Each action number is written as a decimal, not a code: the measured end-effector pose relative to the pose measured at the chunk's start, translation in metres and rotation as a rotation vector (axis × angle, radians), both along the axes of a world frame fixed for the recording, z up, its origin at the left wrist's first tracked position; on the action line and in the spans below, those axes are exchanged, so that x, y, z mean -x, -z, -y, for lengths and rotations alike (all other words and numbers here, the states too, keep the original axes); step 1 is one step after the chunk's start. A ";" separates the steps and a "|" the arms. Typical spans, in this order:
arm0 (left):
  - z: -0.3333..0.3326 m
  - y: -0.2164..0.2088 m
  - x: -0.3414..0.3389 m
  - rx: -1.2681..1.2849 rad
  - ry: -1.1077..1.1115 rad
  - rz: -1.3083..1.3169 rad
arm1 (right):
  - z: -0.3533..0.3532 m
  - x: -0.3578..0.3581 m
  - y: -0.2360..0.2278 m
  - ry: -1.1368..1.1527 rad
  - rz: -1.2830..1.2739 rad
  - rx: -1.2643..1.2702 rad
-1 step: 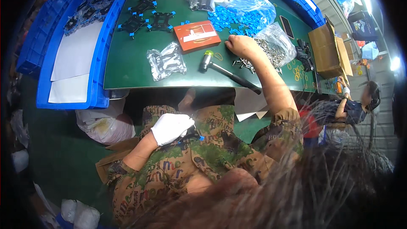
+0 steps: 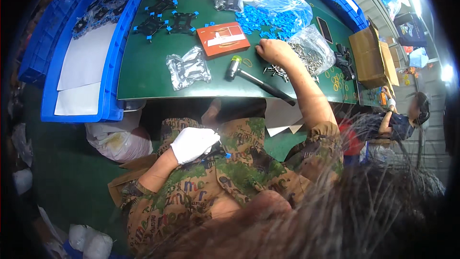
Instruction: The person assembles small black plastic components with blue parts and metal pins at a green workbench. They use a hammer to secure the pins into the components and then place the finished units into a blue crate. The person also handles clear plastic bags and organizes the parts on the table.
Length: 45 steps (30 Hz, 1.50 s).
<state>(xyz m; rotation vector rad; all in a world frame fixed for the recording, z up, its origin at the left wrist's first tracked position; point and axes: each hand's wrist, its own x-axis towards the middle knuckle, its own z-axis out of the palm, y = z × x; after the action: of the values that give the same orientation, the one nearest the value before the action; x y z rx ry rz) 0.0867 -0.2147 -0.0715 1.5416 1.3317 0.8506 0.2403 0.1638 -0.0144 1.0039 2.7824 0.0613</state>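
My left hand [image 2: 194, 144], in a white glove, rests on my lap and is shut on a small black bracket with a blue clip [image 2: 223, 155]. My bare right hand [image 2: 274, 50] reaches out over the green table [image 2: 143, 79], palm down. Its fingers curl onto loose small metal pins [image 2: 274, 70] beside a clear bag of the same pins [image 2: 314, 52]. Whether it holds any pins is hidden. A mallet with a black handle [image 2: 258, 80] lies just left of that forearm.
An orange box [image 2: 223, 39], a clear empty-looking bag [image 2: 188, 67], a heap of blue clips [image 2: 268, 21] and black brackets [image 2: 165, 19] lie on the table. Blue crates [image 2: 112, 62] stand at left. A cardboard box [image 2: 371, 57] and another person [image 2: 402, 115] are at right.
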 end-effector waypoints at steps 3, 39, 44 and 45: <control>0.000 -0.007 0.001 0.040 0.005 -0.049 | 0.003 -0.004 -0.003 -0.039 0.038 -0.047; 0.003 -0.001 -0.005 -0.189 -0.007 -0.228 | 0.204 -0.022 -0.027 -0.421 -0.124 0.956; 0.002 -0.010 -0.004 -0.107 0.004 -0.212 | 0.204 -0.019 -0.037 -0.341 -0.042 0.956; 0.003 -0.004 -0.005 -0.150 -0.005 -0.236 | 0.204 -0.019 -0.036 -0.369 -0.058 0.954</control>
<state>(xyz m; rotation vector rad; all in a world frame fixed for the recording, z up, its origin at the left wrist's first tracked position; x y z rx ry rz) 0.0919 -0.2174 -0.0672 1.8012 1.4666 0.8060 0.2591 -0.0406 0.0213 0.2451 2.4763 -1.1235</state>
